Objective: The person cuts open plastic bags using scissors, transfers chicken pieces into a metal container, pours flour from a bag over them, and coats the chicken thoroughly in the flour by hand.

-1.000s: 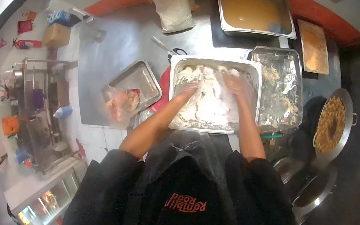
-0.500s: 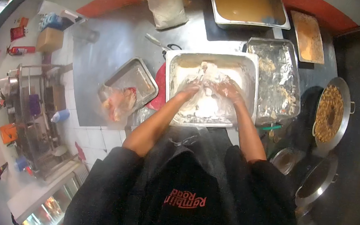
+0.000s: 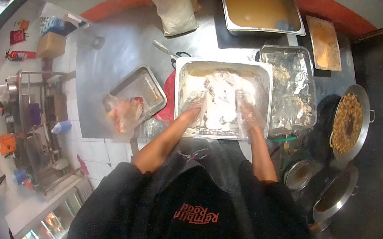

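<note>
With both hands in the steel pan point(image 3: 225, 61), I've got the floury heap point(image 3: 223, 94) between left hand point(image 3: 195, 107) and right hand point(image 3: 250, 116), long axis roughly fore-aft, neither clearly nearer. Fingers blurred; can't tell if spread or together.

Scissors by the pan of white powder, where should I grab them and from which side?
Take the scissors by the dark handle loops, probably from above and the far side. The loops lie close to the far left corner of the pan, whose wall could block a near-side reach, while the blades point away to the left.
</note>
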The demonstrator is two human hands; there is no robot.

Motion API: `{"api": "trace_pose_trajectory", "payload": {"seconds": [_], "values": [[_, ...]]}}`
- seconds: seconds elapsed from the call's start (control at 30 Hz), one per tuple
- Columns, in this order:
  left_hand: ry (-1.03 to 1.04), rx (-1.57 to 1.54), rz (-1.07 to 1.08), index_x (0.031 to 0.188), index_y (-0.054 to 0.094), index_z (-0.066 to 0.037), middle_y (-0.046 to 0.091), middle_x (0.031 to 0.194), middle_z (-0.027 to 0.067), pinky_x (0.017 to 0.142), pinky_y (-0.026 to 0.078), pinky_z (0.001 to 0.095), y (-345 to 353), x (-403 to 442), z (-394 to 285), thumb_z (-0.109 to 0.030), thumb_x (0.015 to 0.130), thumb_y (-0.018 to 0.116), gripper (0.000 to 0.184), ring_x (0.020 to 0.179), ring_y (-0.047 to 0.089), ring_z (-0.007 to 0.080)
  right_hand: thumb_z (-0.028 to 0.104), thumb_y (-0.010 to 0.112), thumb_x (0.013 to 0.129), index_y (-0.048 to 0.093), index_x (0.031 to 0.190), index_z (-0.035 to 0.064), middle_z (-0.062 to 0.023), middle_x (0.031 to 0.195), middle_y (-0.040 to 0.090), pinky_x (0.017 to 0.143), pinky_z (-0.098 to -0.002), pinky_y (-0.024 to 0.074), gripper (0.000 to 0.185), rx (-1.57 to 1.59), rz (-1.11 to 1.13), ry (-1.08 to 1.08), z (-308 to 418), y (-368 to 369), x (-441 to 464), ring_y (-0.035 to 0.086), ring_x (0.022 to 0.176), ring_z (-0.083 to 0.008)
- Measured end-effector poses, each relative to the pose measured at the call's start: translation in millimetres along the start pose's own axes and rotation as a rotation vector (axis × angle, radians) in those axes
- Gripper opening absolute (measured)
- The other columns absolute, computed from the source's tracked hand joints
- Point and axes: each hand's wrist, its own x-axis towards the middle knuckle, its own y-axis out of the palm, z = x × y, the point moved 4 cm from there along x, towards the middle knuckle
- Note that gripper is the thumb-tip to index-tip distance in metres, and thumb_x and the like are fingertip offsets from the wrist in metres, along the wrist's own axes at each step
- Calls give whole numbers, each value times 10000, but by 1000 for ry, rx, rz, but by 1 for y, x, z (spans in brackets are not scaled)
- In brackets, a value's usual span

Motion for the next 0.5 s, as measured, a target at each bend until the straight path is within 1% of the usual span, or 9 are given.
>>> {"api": "trace_pose_trajectory", "payload": {"seconds": [0.03,0.07,0.17,0.2,0.27,0.33,0.37,0.4,0.5], "values": [[-18,-39,-4,1420,294,-72,388,1380,151,1060,273,347,-7,-5,0,-326,965,365,526,1240,385,266,554,318,919,543,1266,104,-180,1195,589,979,-398,369,611,-2,0,-3,-18,8,17,542,1128,-315],[-20,-48,-30,1419,297,-71,392,1378,149,1059,276,347,-14,-7,-3,-328,967,364,525,1237,388,265,563,334,913,521,1286,91,-183,1202,585,987,-398,365,630,309,-138,-253,-41,18,50,537,1134,-327],[84,30,-154,1415,307,-68,403,1370,145,1053,284,346,-26,6,-15,-336,973,362,519,1229,397,264,551,340,921,472,1320,54,-167,1258,554,1039,-387,324,651,432,-107,-254,20,-15,33,496,1198,-310],[171,82,-220,1400,331,-55,451,1327,139,1021,325,345,-26,16,-21,-370,975,378,531,1175,448,254,499,348,938,473,1314,43,-166,1256,554,1034,-388,331,604,197,-121,-243,56,-24,11,502,1187,-299],[324,112,-313,1366,386,-33,499,1282,130,988,367,339,-27,32,-36,-428,969,400,559,1124,496,238,447,355,955,475,1309,32,-164,1254,554,1028,-390,337,558,-37,-130,-225,61,-12,33,509,1177,-288],[320,81,-290,1371,383,-40,493,1290,127,998,355,339,-25,41,-42,-423,969,398,556,1140,483,237,498,382,936,512,1270,29,-192,1187,585,1004,-404,359,590,-421,7,-532,37,38,105,539,1130,-301],[282,50,-237,1373,381,-43,490,1294,126,1003,349,339,-25,41,-41,-421,968,397,554,1148,476,236,498,382,936,512,1270,29,-192,1187,585,1004,-404,359,590,-422,4,-534,21,31,107,539,1130,-301],[225,-2,-157,1375,380,-46,487,1298,124,1008,343,339,-25,38,-36,-419,968,396,553,1156,469,236,513,392,928,528,1245,21,-218,1132,599,994,-415,368,601,1,35,-556,-1,21,102,554,1097,-325],[69,-201,59,1382,375,-56,477,1310,120,1023,325,339,-23,24,-19,-413,967,392,549,1181,449,235,588,360,907,544,1213,-3,-282,1106,588,1009,-420,357,690,64,133,-245,23,-13,49,541,1111,-366]]}}
